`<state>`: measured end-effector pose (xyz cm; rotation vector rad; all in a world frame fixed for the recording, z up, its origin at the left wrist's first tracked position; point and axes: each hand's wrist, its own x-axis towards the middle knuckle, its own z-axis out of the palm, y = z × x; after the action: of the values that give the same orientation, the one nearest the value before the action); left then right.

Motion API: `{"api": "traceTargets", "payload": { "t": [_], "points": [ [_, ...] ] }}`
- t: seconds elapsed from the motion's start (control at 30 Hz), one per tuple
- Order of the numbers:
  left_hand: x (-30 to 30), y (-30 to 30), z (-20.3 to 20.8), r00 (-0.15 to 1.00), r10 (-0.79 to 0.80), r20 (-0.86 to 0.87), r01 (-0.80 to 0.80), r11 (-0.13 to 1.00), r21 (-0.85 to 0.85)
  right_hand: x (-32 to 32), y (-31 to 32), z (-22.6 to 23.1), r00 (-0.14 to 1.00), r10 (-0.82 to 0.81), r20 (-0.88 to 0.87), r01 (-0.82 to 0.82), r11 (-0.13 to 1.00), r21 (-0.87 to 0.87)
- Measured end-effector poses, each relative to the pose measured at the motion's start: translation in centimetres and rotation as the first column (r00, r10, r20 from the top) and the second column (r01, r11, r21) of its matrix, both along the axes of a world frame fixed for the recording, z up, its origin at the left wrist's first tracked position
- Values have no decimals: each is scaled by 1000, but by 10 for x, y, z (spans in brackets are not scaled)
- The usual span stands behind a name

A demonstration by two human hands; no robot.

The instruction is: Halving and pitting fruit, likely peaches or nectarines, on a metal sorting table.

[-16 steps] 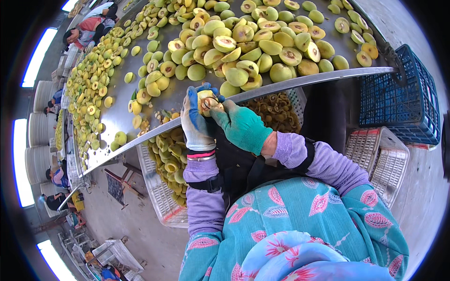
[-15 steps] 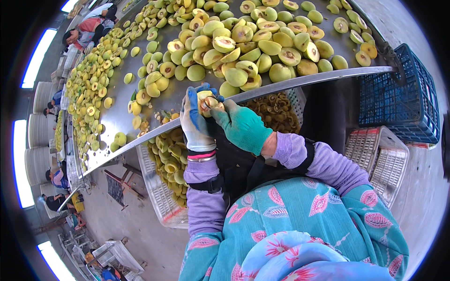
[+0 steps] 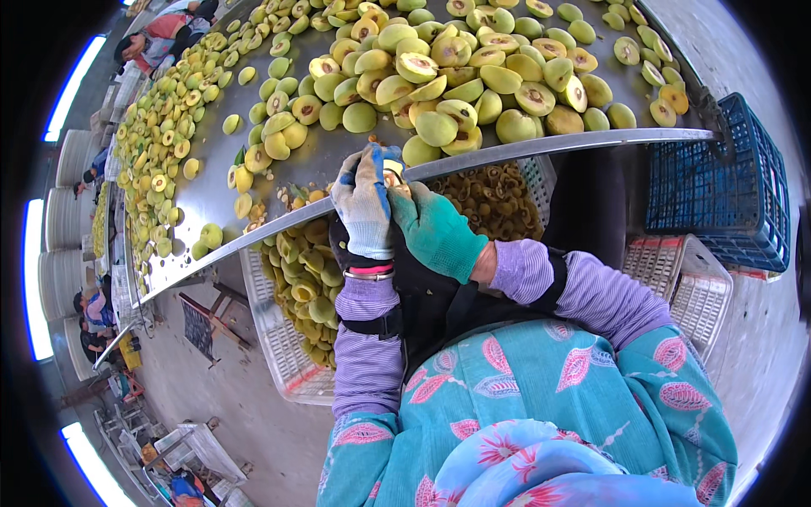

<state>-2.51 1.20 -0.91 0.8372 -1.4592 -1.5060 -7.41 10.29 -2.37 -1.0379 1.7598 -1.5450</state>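
My left hand (image 3: 365, 203), in a white glove with blue coating, is wrapped round a halved yellow-green stone fruit (image 3: 394, 172) at the metal table's near edge. The cut side and its brownish centre partly show. My right hand (image 3: 438, 235), in a green knitted glove, presses against the fruit from the right with fingers closed; what they hold, if anything, is hidden. Just beyond my hands, a heap of halved stone fruit (image 3: 437, 128) covers the metal table (image 3: 207, 173). Below the edge, a white crate (image 3: 269, 325) holds fruit halves (image 3: 306, 291).
Brown pits and scraps (image 3: 500, 198) lie in another crate under the table edge. On the right stand a blue plastic crate (image 3: 718, 186) and white crates (image 3: 705, 291). Other people (image 3: 165, 42) work at the far left. A small wooden stool (image 3: 215, 321) stands on the floor.
My left hand has turned, its fingers now folding over the fruit and hiding more of it. My right hand stays pressed against it. The view has shifted slightly.
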Motion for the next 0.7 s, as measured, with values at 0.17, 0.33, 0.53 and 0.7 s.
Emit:
{"api": "traceTargets", "payload": {
  "t": [0.17,0.33,0.53,0.7],
  "points": [
    [-6,4,-6,992,59,-111,-38,982,183,8,0,-14,989,-105,-103,108,994,23],
    [-10,9,-7,981,102,-162,-76,985,157,6,3,-15,980,-109,-167,114,993,23],
    [-6,7,-6,992,-27,-122,47,985,163,11,7,-16,990,-139,-27,137,988,-67],
    [11,-5,4,919,-372,-126,390,904,177,-5,22,31,117,215,970,-429,892,-146]
  ]
}}
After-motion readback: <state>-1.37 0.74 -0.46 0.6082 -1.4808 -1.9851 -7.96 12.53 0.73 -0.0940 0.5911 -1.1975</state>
